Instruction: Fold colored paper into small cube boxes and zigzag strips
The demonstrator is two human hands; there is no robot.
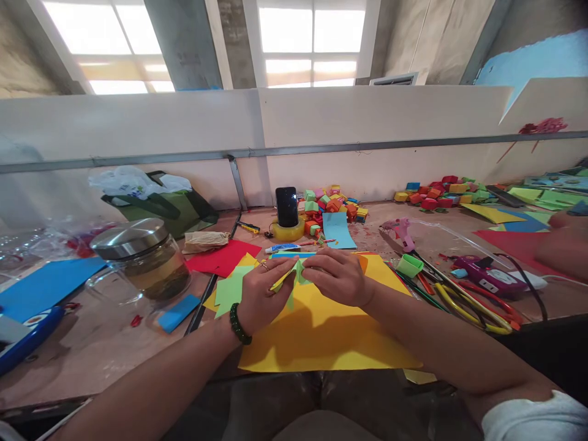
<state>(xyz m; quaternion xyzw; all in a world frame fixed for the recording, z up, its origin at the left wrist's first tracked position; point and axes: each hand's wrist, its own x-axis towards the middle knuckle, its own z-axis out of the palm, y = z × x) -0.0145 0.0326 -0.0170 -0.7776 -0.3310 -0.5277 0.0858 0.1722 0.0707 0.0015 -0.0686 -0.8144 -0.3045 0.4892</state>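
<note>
Above a big yellow sheet (331, 337), my left hand (264, 291) and my right hand (337, 278) meet over a small piece of light green paper (299, 272). Both hands have their fingers closed on it, and it looks folded. Something yellow, like a paper edge, shows between my left fingers. A dark green bead bracelet (239, 324) circles my left wrist. Left of that hand lie light green sheets (227, 294) and a red sheet (223, 257). My fingers hide much of the held paper.
A lidded glass jug (147, 263) stands at left beside a blue paper strip (179, 312). A phone (287, 207) leans upright on a tape roll (288, 230), near small paper cubes (316, 205). At right are a pink glue gun (402, 233), a purple power strip (489, 275) and another person's hand (567, 245).
</note>
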